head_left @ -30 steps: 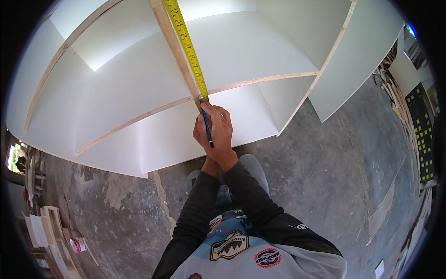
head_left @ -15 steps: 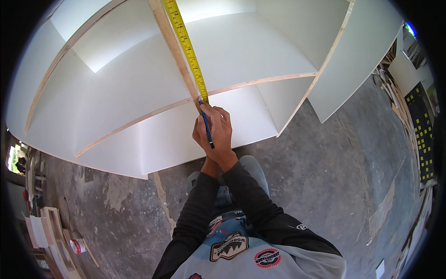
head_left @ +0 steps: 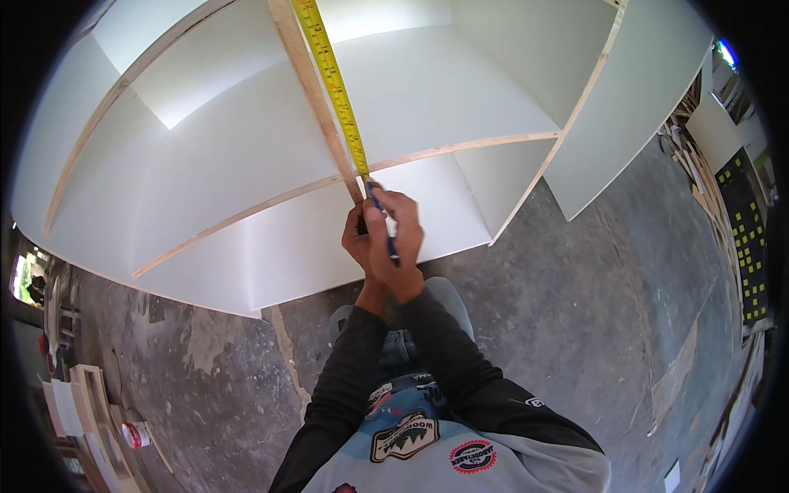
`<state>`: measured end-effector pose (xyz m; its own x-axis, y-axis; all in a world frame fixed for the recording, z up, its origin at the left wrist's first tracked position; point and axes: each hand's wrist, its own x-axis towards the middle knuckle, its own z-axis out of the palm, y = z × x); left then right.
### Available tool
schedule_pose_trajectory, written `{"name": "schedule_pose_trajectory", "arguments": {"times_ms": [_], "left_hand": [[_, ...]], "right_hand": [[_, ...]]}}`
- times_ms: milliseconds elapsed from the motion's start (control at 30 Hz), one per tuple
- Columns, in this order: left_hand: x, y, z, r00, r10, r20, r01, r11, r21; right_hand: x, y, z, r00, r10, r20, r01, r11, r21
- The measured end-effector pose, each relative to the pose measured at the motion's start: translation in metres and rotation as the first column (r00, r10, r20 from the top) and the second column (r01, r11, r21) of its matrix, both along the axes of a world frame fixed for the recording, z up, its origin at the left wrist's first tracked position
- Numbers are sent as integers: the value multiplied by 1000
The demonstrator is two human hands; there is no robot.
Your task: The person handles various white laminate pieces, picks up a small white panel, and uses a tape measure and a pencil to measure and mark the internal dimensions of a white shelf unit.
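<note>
A yellow tape measure (head_left: 335, 82) is drawn out along an upright wooden edge (head_left: 316, 94) of a white cabinet, its blade running from the far top down to my hands. My left hand (head_left: 355, 245) is closed around the blade's near end, where a dark bit of the case shows; my right hand hides most of it. In my right hand (head_left: 404, 230), a blue pencil (head_left: 393, 251) is gripped with its upper end pointing back toward me. The pencil's front end is beside the tape, close to where the upright meets a crosswise wooden edge (head_left: 460, 148).
The white cabinet (head_left: 230, 156) with open compartments fills the far side. A white panel (head_left: 612, 123) stands at its right. Wood strips (head_left: 699, 185) and a black sheet with yellow squares (head_left: 744, 238) are at the far right. A paint can (head_left: 136, 435) sits on the concrete floor (head_left: 559, 329) at left.
My right hand has shifted slightly right with the pencil, whose front end has moved from the wooden upright to the tape's right side. More of my left hand shows now.
</note>
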<state>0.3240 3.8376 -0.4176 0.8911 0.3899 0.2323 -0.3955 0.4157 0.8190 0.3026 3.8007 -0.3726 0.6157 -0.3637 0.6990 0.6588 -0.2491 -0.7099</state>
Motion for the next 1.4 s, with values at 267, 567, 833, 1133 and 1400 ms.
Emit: {"name": "schedule_pose_trajectory", "arguments": {"times_ms": [267, 567, 833, 1133, 1400], "left_hand": [[-48, 60, -52, 971, 201, -129, -89, 806, 586], [-80, 178, -4, 992, 74, 99, -113, 224, 968], [-67, 236, 115, 977, -109, 181, -209, -357, 911], [-36, 181, 203, 944, -278, 176, -329, -762, 558], [-22, 110, 159, 907, -420, 37, -419, -891, 172]], "right_hand": [[-2, -69, 29, 990, 6, 140, -88, 802, 590], [-20, -80, -7, 988, -78, -135, 151, 704, 694], [-7, -70, -80, 948, 134, -290, 226, 361, 905], [-18, 21, -211, 635, 681, -366, 502, -4, 865], [-15, 74, -239, 506, 809, -299, 454, 45, 890]]}}
